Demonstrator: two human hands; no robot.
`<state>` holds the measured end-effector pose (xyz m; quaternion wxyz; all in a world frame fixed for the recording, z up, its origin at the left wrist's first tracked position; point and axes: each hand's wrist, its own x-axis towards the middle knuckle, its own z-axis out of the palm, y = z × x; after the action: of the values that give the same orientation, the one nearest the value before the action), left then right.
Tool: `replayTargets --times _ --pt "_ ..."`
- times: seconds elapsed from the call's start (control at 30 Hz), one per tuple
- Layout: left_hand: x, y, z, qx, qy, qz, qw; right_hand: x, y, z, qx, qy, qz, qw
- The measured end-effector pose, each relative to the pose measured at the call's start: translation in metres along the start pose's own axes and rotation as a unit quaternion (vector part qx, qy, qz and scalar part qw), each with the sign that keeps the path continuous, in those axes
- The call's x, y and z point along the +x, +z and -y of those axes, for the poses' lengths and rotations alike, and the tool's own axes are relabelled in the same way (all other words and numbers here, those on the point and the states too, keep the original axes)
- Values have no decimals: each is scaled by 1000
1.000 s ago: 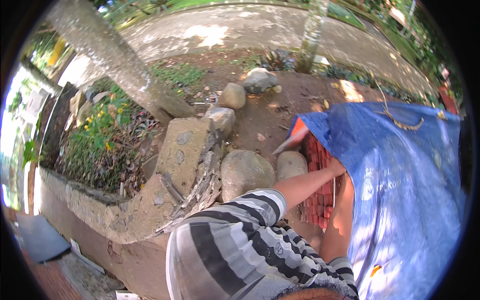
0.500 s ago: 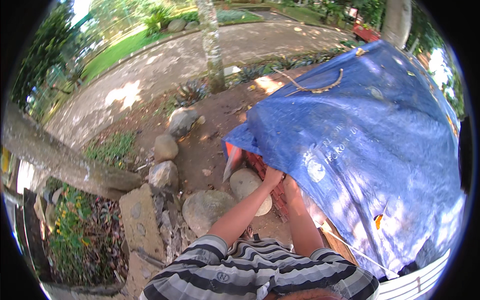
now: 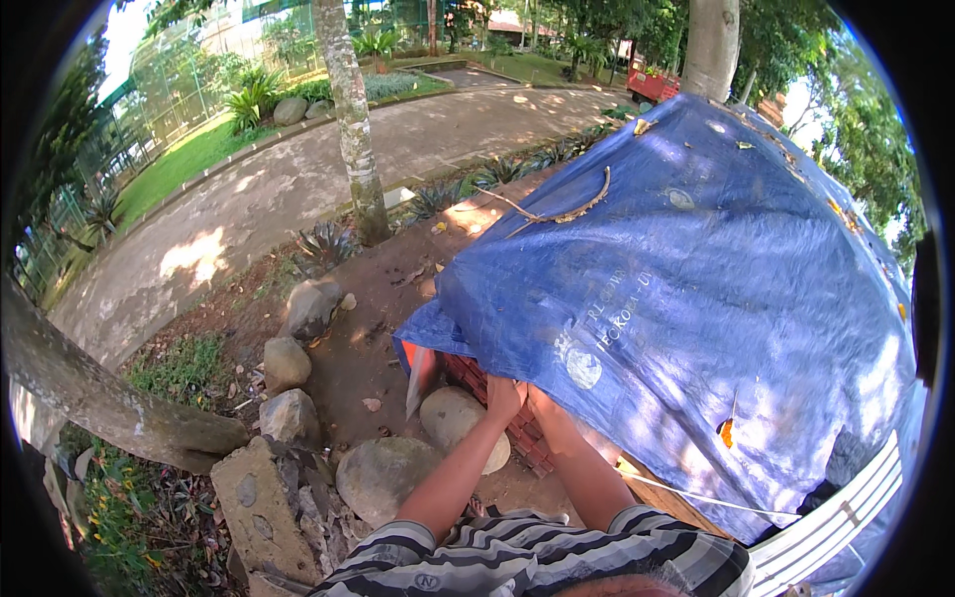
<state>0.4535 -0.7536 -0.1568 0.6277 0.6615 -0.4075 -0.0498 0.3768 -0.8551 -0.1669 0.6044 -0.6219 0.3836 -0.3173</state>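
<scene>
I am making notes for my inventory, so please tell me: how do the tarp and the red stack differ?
Colour: the tarp is blue with white print; the red stack shows none.
Form: the tarp is a creased, draped sheet; the red stack is many small pieces in rows.
View: the tarp shows broadly; the red stack shows only partly by its edge.
Shared: both are at the left hand and right hand.

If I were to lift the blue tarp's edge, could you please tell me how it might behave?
The blue tarp would probably flop and fold rather than stay stiff, given its wrinkles and drape. Its surface looks shiny, so it may feel slippery. The curved twig lying on top could slide off.
</scene>
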Motion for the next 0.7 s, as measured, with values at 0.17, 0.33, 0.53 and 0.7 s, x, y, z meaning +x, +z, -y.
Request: replayTargets --times 0.17,0.33,0.53,0.7 --pt "-4 -5 -10 89 -25 1 996 1 -7 -5 -8 -9 5 1000" --pt "-8 -19 -16 18 76 10 997 0 -13 -13 -16 -17 16 1000" --pt "-18 -38 -27 -59 71 17 996 2 -13 -31 -15 -29 44 998" --pt "-15 -38 -36 -88 56 2 995 9 -13 -48 7 -52 76 996"
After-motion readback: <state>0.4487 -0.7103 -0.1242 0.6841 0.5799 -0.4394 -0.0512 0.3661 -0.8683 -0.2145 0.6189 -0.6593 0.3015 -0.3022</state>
